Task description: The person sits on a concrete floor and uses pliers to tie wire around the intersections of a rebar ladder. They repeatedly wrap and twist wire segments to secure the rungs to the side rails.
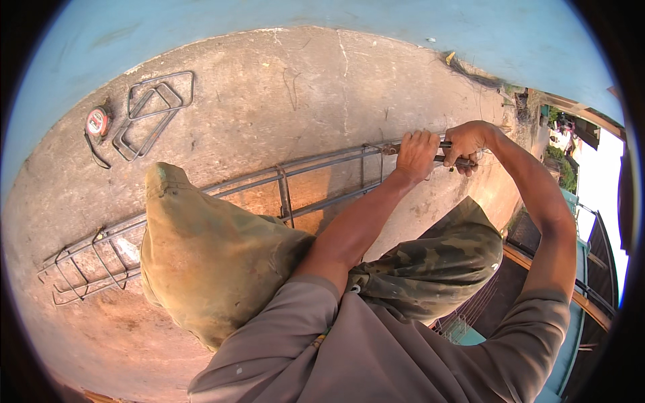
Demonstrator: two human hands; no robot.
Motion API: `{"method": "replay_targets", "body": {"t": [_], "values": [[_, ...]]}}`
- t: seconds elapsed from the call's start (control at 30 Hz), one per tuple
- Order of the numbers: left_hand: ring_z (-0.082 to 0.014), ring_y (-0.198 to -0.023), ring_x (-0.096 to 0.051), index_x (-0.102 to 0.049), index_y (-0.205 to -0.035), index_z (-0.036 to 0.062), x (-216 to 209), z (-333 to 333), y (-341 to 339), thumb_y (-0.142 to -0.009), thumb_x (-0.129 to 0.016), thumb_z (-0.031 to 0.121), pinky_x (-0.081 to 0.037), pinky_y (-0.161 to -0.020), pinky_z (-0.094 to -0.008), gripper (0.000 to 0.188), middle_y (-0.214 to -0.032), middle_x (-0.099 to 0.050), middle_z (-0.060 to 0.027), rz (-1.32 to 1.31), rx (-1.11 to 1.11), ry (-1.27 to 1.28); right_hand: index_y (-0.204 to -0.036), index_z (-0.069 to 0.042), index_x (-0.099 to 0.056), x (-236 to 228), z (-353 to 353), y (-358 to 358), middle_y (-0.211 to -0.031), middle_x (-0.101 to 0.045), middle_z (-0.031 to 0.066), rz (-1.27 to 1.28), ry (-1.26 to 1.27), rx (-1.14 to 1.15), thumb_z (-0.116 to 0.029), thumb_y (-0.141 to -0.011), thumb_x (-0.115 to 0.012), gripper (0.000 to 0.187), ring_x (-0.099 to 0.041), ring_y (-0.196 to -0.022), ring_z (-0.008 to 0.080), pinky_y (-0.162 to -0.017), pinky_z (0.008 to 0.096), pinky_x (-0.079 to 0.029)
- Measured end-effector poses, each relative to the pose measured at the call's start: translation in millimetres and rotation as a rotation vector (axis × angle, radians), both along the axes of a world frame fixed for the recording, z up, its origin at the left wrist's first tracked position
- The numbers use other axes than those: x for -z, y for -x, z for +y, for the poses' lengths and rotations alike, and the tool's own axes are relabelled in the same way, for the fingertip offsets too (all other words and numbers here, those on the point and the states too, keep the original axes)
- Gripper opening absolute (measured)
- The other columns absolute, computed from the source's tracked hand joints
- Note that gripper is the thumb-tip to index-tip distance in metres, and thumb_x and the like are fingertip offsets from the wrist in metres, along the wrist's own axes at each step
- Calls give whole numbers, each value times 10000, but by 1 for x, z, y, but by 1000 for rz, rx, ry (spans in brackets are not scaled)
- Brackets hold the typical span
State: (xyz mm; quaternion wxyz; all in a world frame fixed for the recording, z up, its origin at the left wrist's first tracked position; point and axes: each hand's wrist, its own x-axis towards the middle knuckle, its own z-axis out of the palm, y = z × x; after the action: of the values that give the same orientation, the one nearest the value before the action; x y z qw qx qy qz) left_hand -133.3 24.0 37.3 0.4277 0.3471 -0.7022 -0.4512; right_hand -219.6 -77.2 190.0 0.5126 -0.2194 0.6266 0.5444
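Gray-brown shirt (376, 356) nearest the lens, a person leans over a concrete floor (235, 107), knees bent in tan and camouflage trousers (437, 269), with a blue surface (336, 15) curving along the top of the view. Slanting across the floor from lower left to upper right, a long steel frame (285, 195) of parallel bars and rectangular hoops passes beyond the left knee to the working hands.

Reaching nearly straight, the left arm (356, 225) runs forward and right past the knee; the right arm (547, 208) is sharply bent, its elbow flared outward, its forearm angling back inward and its wrist dropped. At the frame's far right end, the left hand (418, 153) lies back upward, its grip clamped over the middle of a dark tool (463, 162). Just beside it, the right hand (469, 144) hangs knuckles up, its grip closed around the tool's bar-like ends; both palms are hidden. Well apart, at upper left, loose wire rectangles (193, 87) overlap near a red-and-white tape measure (99, 122).
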Motion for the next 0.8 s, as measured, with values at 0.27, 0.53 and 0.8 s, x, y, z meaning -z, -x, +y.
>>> {"method": "replay_targets", "body": {"t": [0.27, 0.53, 0.8], "values": [[-362, -914, -646, -571, -1044, 32, 14, -60, -18, -700, -642, 50, -498, -769, -442, 352, -920, -670, -179, 86, 490, -412, -1244, -51, -504, -20, 49, -19, -917, -631, 132, -262, 929, -1569, -277, -818, -719, 528, -623, -927, 313, -883, 421, -484], [-329, -975, -606, -578, -1015, -2, -7, -10, -9, -738, -637, 49, -422, -869, -420, 287, -952, -634, -174, 43, 86, -139, -1061, 24, -622, -25, 15, 11, -534, -579, 58, -186, 523, 251, -286, -955, -625, 327, -526, -354, 118, -315, 256, -387], [-347, -1373, -329, -513, -1288, -56, -33, -23, -11, -718, -637, -21, -286, -1124, -477, 584, -1338, -427, -245, -131, -187, -93, -979, -57, -598, -9, 84, 60, -604, -600, 50, -283, 1015, 449, -255, -937, -641, 207, -604, -494, 127, -432, 262, -476]]}}
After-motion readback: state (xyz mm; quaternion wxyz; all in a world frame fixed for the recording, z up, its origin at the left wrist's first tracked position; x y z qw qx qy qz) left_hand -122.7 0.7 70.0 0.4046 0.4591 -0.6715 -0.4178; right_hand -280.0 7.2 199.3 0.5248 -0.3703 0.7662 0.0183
